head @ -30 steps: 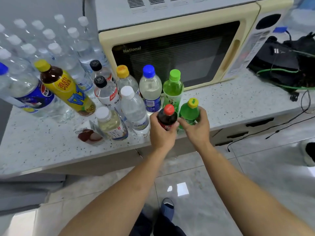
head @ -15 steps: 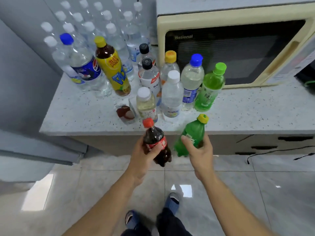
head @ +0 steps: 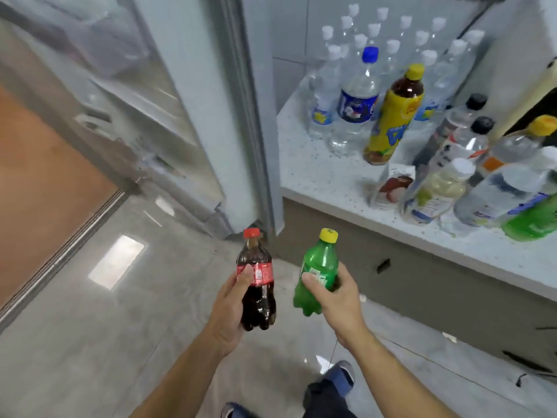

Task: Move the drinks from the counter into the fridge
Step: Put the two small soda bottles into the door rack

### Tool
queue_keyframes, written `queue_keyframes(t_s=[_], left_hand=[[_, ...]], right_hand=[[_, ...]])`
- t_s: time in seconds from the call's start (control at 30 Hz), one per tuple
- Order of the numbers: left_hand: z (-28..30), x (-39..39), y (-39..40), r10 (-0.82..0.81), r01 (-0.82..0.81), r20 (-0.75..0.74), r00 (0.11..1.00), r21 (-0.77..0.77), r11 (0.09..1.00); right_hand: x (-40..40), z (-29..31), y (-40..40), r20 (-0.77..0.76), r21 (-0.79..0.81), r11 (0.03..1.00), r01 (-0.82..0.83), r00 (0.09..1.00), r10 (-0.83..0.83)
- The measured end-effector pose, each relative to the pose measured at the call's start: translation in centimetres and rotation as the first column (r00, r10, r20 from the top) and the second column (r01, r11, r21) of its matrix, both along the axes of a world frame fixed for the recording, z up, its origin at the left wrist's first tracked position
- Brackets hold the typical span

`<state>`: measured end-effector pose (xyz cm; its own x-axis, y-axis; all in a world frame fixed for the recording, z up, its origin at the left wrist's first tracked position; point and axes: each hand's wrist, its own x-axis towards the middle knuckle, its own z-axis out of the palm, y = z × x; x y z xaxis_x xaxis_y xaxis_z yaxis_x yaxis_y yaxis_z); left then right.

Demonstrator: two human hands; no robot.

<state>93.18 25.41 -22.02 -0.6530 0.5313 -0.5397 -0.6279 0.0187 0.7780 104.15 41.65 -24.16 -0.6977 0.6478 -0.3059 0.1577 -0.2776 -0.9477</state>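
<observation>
My left hand (head: 230, 309) grips a small dark cola bottle (head: 256, 285) with a red cap and red label, held upright over the floor. My right hand (head: 337, 300) grips a small green soda bottle (head: 318, 271) with a yellow cap, tilted slightly. Both bottles hang in front of the counter (head: 325, 176), to its lower left. The grey fridge (head: 193, 101) stands at the upper left, right beside the counter's end. Several more drinks remain on the counter, among them a yellow-labelled tea bottle (head: 394, 116) and a blue-capped bottle (head: 358, 98).
Clear water bottles (head: 391, 46) crowd the counter's back corner. A small cup with a red fruit picture (head: 391, 188) lies near the counter's front edge. A grey tiled floor (head: 120, 327) stretches below, with an orange-brown panel (head: 39, 176) at far left. My feet (head: 340, 378) show at the bottom.
Both hands lifted the cola and green bottles off the counter and carried them down and away. The view swung left, so the fridge now fills the upper left and the microwave has left view.
</observation>
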Motion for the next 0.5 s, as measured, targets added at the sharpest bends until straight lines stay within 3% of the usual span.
queue_keyframes(t_s=[0.27,0.5], left_hand=[[1.8,-7.3,-16.6,0.188,-0.187,-0.046,0.981,0.023,0.982],[3.6,-13.9,-23.0,0.22,-0.214,-0.117,0.969,0.056,0.975]], right_hand=[[-9.9,1.6,-15.9,0.001,0.064,0.972,-0.224,0.974,0.224],[-17.8,4.6,-22.5,-0.045,0.153,0.946,-0.286,0.954,0.296]])
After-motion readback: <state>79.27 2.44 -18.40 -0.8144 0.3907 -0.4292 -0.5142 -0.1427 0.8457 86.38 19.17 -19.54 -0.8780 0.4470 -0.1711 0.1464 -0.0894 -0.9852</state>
